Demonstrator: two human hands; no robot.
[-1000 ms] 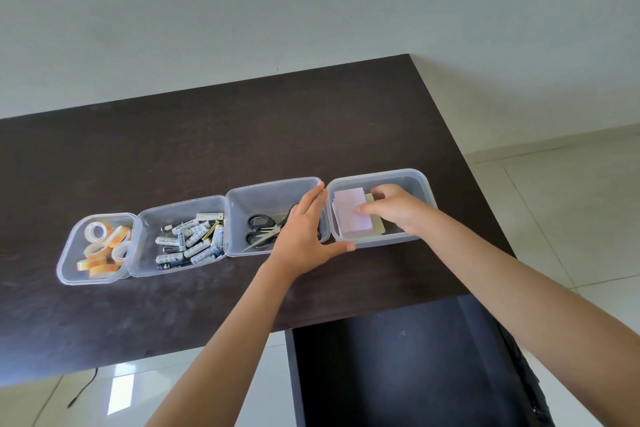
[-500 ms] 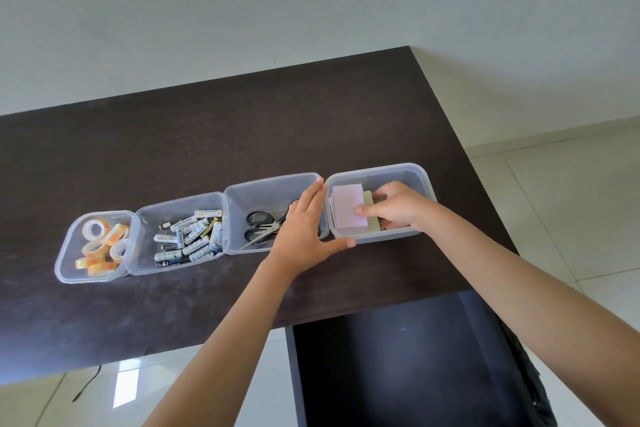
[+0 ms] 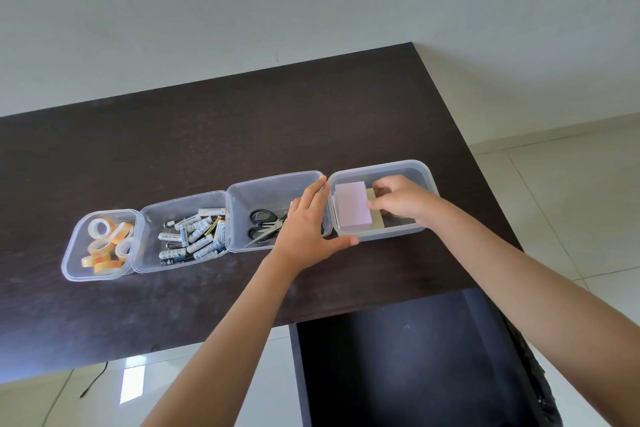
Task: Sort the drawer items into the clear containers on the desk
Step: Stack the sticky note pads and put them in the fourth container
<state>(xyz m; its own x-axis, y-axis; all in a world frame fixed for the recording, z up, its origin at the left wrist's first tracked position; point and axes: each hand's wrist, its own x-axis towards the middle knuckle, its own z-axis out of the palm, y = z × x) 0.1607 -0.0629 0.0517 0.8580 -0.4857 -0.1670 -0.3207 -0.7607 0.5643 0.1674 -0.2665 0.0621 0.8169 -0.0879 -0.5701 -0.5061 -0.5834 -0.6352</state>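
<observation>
A row of clear containers stands on the dark desk (image 3: 242, 121). The rightmost container (image 3: 420, 168) holds a pink pad of sticky notes (image 3: 351, 206) on top of a beige pad (image 3: 377, 220). My right hand (image 3: 401, 199) reaches into it, fingers curled at the beige pad's far edge. With straight fingers, my left hand (image 3: 306, 229) rests against that container's left wall, thumb along its front. Below my left hand, black-handled scissors (image 3: 263, 224) lie in the second container from the right (image 3: 242, 198).
Further left, one container (image 3: 152, 218) holds several batteries (image 3: 195, 236), and the leftmost container (image 3: 74, 246) holds several tape rolls (image 3: 107, 244). An open dark drawer (image 3: 398, 364) juts out under the desk's front edge at lower right. Tiled floor lies to the right.
The view has shifted slightly. My right hand has pulled back a little to the right inside the container, uncovering more of the pink pad. My left hand stays in place.
</observation>
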